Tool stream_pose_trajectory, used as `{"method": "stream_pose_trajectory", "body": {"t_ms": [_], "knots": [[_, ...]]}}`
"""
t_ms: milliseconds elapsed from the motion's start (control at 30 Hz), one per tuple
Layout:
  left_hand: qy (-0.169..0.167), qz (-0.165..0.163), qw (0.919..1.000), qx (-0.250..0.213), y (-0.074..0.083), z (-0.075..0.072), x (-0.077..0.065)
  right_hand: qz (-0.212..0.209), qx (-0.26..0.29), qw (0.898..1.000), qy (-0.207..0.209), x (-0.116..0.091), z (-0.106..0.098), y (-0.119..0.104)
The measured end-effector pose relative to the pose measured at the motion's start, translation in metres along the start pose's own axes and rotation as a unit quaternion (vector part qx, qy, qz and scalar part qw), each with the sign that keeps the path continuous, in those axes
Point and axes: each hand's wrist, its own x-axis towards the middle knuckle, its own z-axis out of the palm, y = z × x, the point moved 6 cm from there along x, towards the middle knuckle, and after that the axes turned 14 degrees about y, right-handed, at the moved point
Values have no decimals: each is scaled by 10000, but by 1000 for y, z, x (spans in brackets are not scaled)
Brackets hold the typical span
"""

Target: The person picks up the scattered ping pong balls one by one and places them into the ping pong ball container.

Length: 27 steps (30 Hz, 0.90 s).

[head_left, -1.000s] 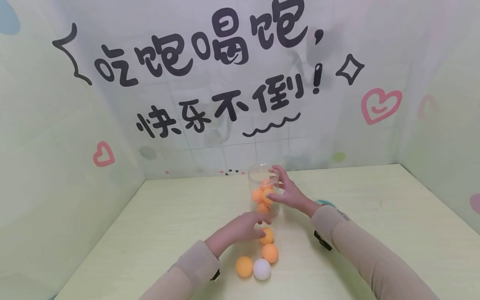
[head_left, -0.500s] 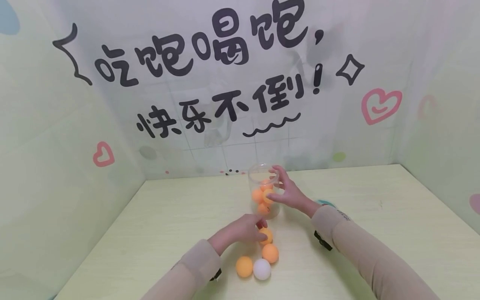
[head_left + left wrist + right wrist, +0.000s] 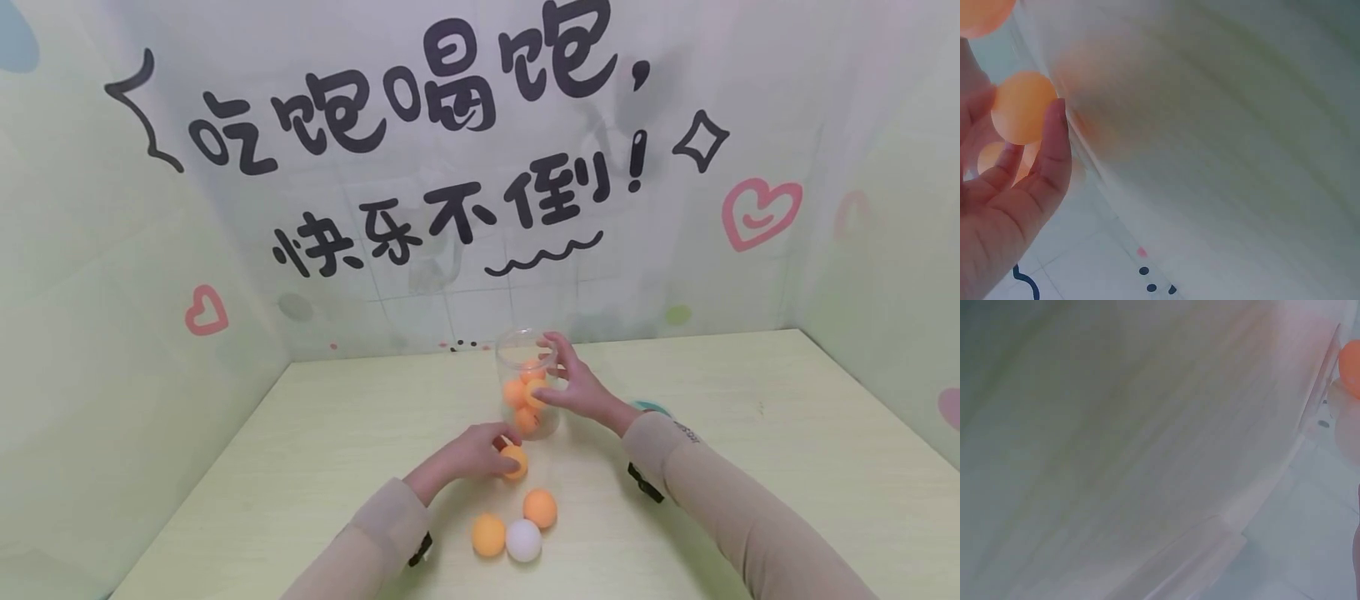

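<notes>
Pinches an orange ping-pong ball (image 3: 514, 464) with the left hand (image 3: 476, 451), just in front of the clear jar (image 3: 516, 364) of orange balls (image 3: 527, 420). Grips the jar's side with the right hand (image 3: 576, 385). Has a white ball (image 3: 523, 540) and two loose orange ones (image 3: 488, 534) nearer on the table (image 3: 375, 417).

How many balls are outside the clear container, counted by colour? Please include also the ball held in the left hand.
Orange: 3 (held ball, left orange ball, right orange ball)
White: 1 (white ball)
Total: 4
</notes>
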Motion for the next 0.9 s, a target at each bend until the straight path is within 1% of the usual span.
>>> {"method": "stream_pose_trajectory", "body": {"t_ms": [100,233,433,600,733,900], "knots": [[197,-44,9997,103,-3,-5,3,-19,39,10000,-11,2,-1,2],[427,-132,9990,93,-8,-12,8,-15,83,10000,-30,4,-2,5],[858,-304,9958,-56,-17,-25,16,-57,123,9999,-36,8,-3,9],[1248,-369,9912,-233,-24,-39,21,-73,120,9999,8,11,-1,10],[1503,-395,9871,-399,-25,-50,25,-39,87,9999,55,12,0,10],[1653,-474,9835,-555,-23,-63,28,-34,55,9999,123,13,2,9]]}}
